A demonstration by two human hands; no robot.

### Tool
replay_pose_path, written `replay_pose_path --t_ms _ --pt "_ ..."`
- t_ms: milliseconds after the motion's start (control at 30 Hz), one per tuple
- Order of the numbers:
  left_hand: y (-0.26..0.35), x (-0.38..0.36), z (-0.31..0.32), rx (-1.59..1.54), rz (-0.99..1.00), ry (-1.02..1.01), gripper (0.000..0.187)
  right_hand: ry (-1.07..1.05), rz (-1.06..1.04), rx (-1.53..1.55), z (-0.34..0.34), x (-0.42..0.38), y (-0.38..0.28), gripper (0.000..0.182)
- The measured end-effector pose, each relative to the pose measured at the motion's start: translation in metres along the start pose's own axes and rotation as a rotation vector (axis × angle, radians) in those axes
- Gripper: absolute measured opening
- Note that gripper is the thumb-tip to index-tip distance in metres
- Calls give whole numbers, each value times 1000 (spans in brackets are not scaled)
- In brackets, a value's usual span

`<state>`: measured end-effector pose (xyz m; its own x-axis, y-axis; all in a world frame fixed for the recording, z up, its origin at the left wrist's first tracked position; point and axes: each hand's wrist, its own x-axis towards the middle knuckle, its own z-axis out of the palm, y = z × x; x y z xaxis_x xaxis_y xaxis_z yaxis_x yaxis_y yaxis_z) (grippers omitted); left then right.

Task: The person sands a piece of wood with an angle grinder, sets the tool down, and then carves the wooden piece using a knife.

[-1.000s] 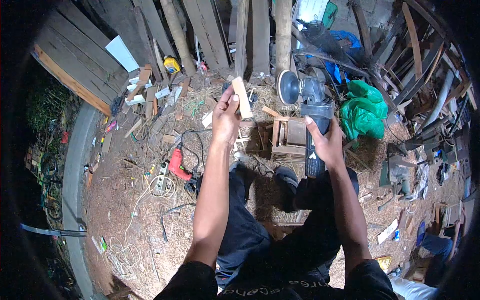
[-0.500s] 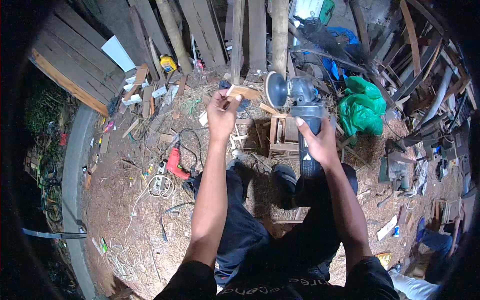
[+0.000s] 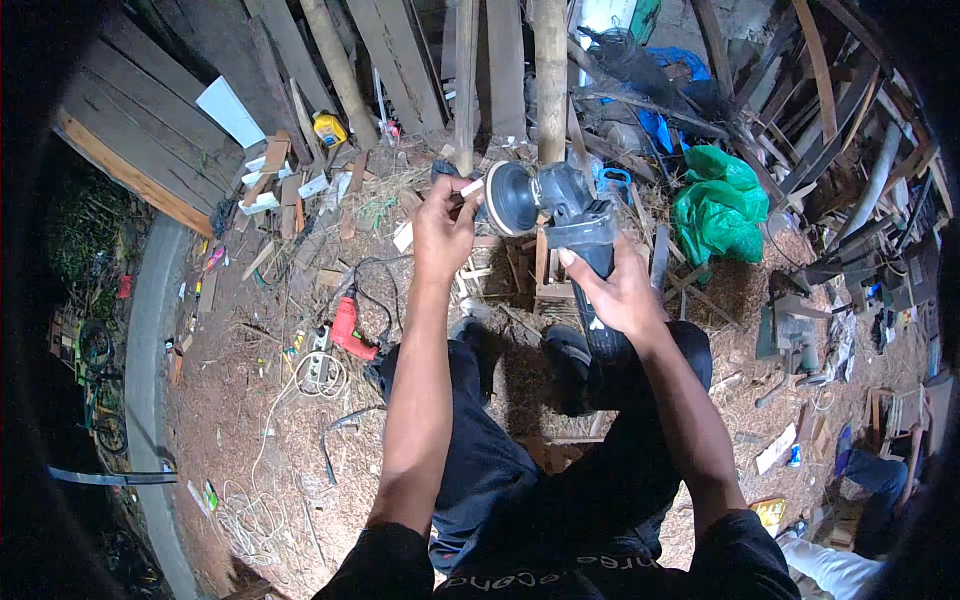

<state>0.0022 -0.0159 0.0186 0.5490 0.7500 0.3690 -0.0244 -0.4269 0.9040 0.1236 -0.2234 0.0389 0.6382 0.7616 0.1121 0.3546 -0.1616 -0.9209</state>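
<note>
Between the thumb and fingers of my left hand (image 3: 443, 228) is a small wood piece (image 3: 472, 188), now mostly hidden behind the sanding disc. My right hand (image 3: 617, 292) is wrapped round the body of a dark angle grinder (image 3: 582, 232), its handle end slanting down towards my knee. The grinder's round disc (image 3: 511, 198) faces left and overlaps the wood piece's right end in this view. Beneath the grinder, near my feet, a small wooden box-like frame (image 3: 556, 285) stands on the ground.
On the ground to the left lie a red power drill (image 3: 350, 328) and a power strip (image 3: 318, 372) with coiled cord. A green plastic bag (image 3: 722, 205) sits to the right. Planks (image 3: 400, 62) lean at the back. Another person's leg (image 3: 880, 490) shows at lower right.
The grinder has swung left and tilted, bringing its disc against or over the wood piece. My left hand has stayed nearly in place, and the wood now shows edge-on.
</note>
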Motion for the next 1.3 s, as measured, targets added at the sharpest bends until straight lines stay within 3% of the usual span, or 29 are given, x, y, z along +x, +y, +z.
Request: replay_pose_path --t_ms 133,467,567,867,1067,1167,1300 --pt "-10 0 -1 -185 163 8 14 18 -71 29 -1 4 16 48" --pt "-13 2 -18 -170 226 -3 17 20 -14 133 -10 1 0 46" --pt "-7 0 -15 -169 188 -55 19 61 -76 -95 -6 5 19 46" --pt "0 -4 -14 -182 176 -73 19 42 -61 2 -11 4 7 52" --pt "-6 -3 -11 -141 221 -70 19 55 -84 88 -2 0 4 46" --pt "0 -9 -12 -173 185 -96 20 35 -8 77 -9 4 5 55" --pt "2 -7 -11 -179 187 -68 22 40 -44 3 -14 5 1 52"
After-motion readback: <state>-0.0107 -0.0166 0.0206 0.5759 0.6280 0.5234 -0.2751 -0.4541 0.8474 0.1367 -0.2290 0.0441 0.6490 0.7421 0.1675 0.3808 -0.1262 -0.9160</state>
